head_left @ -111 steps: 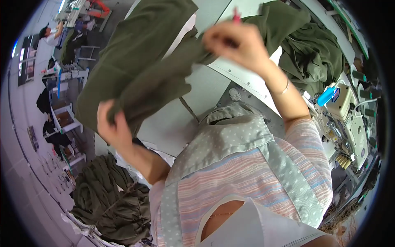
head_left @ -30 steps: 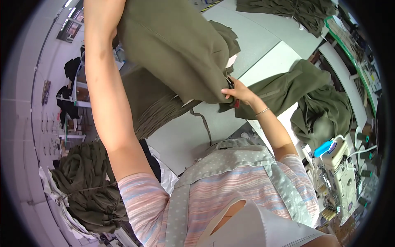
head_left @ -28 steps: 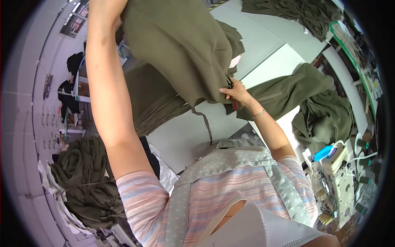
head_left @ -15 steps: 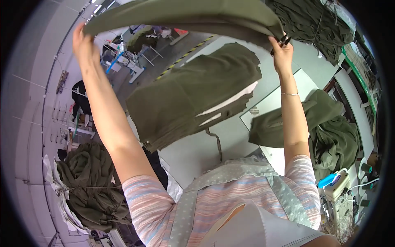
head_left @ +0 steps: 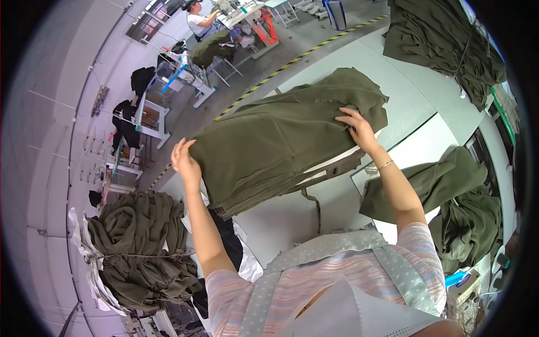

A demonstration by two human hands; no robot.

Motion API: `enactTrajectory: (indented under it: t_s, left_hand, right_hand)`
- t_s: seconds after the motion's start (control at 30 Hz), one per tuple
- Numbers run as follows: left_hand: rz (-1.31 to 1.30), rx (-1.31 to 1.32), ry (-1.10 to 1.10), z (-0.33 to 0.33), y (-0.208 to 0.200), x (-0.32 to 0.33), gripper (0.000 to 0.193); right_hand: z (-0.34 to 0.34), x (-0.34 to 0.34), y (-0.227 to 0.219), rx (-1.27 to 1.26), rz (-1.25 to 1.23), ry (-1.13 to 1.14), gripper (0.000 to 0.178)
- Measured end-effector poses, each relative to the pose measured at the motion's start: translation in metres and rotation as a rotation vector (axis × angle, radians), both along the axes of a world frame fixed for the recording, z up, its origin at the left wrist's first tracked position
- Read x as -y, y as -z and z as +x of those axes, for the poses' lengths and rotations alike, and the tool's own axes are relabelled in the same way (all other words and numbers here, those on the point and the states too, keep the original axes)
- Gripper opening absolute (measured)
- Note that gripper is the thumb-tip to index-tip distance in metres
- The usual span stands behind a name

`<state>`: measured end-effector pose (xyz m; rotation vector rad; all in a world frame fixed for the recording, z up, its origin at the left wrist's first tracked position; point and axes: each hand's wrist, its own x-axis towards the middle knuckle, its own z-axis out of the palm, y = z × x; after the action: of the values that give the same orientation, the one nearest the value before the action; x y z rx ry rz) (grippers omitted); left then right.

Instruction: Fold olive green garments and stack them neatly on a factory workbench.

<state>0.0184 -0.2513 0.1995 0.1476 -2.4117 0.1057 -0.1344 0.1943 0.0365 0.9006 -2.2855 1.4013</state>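
A stack of olive-green cut fabric pieces (head_left: 264, 140) lies across the pale table, its layered edges showing at the near side. At the stack's left end is my left hand (head_left: 186, 163), fingers slightly apart, the tips beside the top piece's corner. My right hand (head_left: 362, 133) rests over the right part of the top piece, fingers stretched across the cloth. Small dark thread snips appear tucked in that hand, mostly hidden by the fingers. White strips show between layers along the near right edge.
More olive fabric (head_left: 426, 182) is heaped at right, and a tied bundle (head_left: 443, 45) sits at the far right. Another tied bundle (head_left: 140, 253) stands at left. Beyond the yellow-black floor line (head_left: 297, 56), a person (head_left: 199, 22) sits at a sewing table.
The fabric piece that both hands held raised and stretched out now lies on the stack. Both hands have come down and nearer, and the left fingers have loosened from the cloth.
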Motion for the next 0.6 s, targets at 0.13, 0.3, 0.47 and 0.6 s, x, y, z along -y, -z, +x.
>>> enactTrajectory:
  t_s: [0.13, 0.3, 0.47, 0.6]
  left_hand:
    - [0.241, 0.222, 0.324, 0.035, -0.012, -0.096, 0.048]
    - [-0.049, 0.421, 0.052, 0.056, 0.029, -0.126, 0.051]
    - [-0.093, 0.337, 0.088, 0.069, 0.024, -0.093, 0.048]
    - [-0.101, 0.386, 0.151, 0.087, 0.006, -0.095, 0.047]
  right_hand:
    - [-0.02, -0.018, 0.005, 0.065, -0.01, 0.029, 0.046]
    - [-0.026, -0.018, -0.034, -0.033, -0.053, 0.11, 0.041]
    - [-0.017, -0.04, -0.033, -0.164, 0.075, 0.211, 0.037]
    - [0.007, -0.052, -0.004, 0.073, 0.484, 0.014, 0.034]
